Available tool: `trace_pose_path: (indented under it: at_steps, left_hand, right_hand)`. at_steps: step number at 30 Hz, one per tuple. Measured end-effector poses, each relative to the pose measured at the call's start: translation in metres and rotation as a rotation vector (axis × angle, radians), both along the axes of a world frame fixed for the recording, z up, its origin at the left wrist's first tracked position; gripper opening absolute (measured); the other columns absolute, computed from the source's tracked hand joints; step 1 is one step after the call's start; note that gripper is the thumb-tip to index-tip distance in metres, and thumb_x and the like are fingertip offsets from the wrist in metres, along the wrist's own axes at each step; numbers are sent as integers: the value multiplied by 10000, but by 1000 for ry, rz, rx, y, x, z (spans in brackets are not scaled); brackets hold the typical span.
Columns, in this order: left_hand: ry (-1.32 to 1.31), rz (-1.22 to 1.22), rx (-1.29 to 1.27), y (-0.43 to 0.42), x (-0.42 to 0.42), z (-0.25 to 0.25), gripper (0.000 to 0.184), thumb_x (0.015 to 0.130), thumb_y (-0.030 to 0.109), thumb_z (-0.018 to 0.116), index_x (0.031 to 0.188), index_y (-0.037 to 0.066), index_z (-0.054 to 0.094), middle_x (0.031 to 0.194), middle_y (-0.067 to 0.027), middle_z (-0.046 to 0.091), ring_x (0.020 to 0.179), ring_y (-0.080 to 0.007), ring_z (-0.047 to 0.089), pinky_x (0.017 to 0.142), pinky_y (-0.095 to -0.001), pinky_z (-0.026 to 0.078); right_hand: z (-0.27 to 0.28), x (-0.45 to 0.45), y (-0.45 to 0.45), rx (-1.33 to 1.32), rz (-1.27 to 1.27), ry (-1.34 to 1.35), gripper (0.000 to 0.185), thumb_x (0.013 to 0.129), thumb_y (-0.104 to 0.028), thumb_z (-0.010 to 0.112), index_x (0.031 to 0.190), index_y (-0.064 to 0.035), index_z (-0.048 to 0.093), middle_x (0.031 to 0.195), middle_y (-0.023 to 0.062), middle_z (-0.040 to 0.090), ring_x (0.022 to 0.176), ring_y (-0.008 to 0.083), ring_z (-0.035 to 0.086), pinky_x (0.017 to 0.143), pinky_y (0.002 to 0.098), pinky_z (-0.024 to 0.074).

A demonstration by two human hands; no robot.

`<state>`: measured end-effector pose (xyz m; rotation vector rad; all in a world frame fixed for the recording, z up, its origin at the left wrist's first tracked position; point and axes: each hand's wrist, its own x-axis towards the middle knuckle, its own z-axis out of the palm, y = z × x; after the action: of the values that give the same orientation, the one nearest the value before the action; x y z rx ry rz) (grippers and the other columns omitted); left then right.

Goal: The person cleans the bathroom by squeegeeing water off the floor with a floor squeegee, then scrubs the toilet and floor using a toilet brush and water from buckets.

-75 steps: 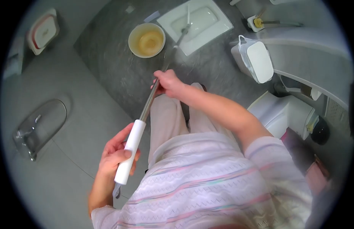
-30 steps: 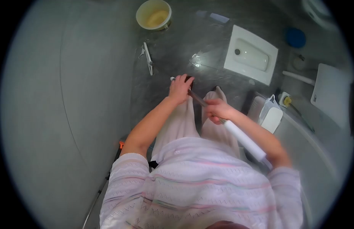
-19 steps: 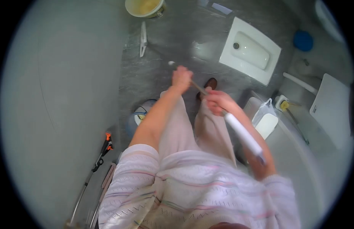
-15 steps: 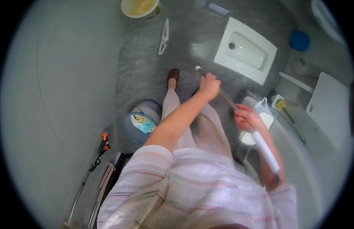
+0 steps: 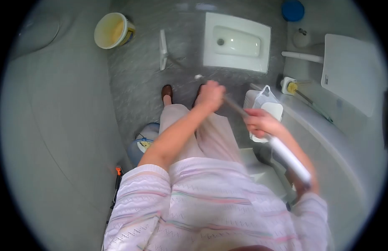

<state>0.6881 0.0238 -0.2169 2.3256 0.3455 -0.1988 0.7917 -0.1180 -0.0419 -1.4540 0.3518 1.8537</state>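
Note:
My left hand (image 5: 211, 96) is closed round the upper part of a long metal pole (image 5: 235, 105), near its white joint (image 5: 198, 77). Lower on the same pole my right hand (image 5: 261, 122) grips the metal just above the white handle (image 5: 290, 159). The pole slants across in front of my legs, with the handle lying along my right forearm. Beyond the joint, a thinner section runs toward a narrow white head (image 5: 163, 49) on the grey floor (image 5: 135, 75). Motion blurs the hands and pole slightly.
A white squat toilet (image 5: 210, 42) is set in the floor ahead. At the upper left stands a bucket (image 5: 111, 31) with yellowish contents. A lidded white bin (image 5: 271, 111) is on the right, near a brush holder (image 5: 289, 85). A blue bucket (image 5: 137, 154) is beside my left leg.
Since the half-second-old view, the pole and both hands have shifted slightly left, and its white head has moved left. The camera view has turned, so the toilet appears further left.

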Motion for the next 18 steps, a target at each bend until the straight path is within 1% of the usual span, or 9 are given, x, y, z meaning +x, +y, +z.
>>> trace_pose_path:
  at_steps: [1,5,7,9,11,14,16,17,18]
  left_hand:
    - [15,32,41,5,-14,-25,87,607,123,650,689,142,631,741,-51,556,822,-260,531,661,-385,451]
    - [197,-79,-2,-23,6,-19,75,660,134,617,727,147,647,792,-53,560,911,-247,505,725,-384,423]
    - [168,-148,-85,-63,37,-9,102,672,125,603,759,153,650,834,-58,560,941,-245,492,771,-385,405]
    - [147,-217,-106,-92,72,8,108,689,117,591,772,144,653,883,-68,560,965,-253,483,788,-388,403]
    - [122,-247,-272,-98,100,24,192,704,101,571,885,128,629,920,-84,553,993,-262,474,805,-397,398]
    - [-62,-212,-304,-89,114,22,338,701,66,557,1035,118,564,987,-107,553,1063,-273,448,855,-409,388]
    - [-128,-61,-266,-44,105,17,460,685,46,555,1136,111,491,1070,-133,546,1095,-303,443,905,-414,381]
    - [-104,44,-351,-13,96,0,465,671,42,558,1131,79,503,1135,-155,529,1096,-327,458,936,-397,379]
    - [-77,122,-314,19,80,-27,478,667,69,566,1141,50,507,1153,-167,525,1080,-338,477,932,-384,389]
  right_hand:
    - [-19,-8,4,-7,13,1,197,806,-109,508,977,-12,494,544,-31,427,351,38,372,323,201,283]
    - [-20,4,-18,-80,-83,42,244,795,-98,520,1009,16,490,554,-23,436,356,34,383,321,201,286]
    - [4,23,-51,-165,-55,-39,273,803,-97,525,1055,2,492,541,-32,424,330,31,358,304,184,271]
    - [33,41,-63,-252,-96,-107,224,804,-81,506,1010,7,502,527,-35,414,317,36,347,282,190,262]
    - [55,57,-62,-277,-46,-161,232,801,-76,508,1015,13,501,530,-29,410,317,38,345,278,186,260]
    - [77,71,-42,-338,-34,-221,245,796,-69,507,1025,16,499,532,-24,407,318,39,341,275,183,256]
    - [85,74,-27,-355,-39,-277,256,792,-63,504,1034,18,500,533,-18,404,316,39,334,273,182,252]
    - [87,74,-18,-366,-72,-280,280,790,-59,502,1058,19,494,533,-14,403,315,40,332,271,182,249]
    - [87,75,-8,-374,-102,-282,304,788,-55,499,1082,21,488,533,-11,401,314,41,329,269,183,246]
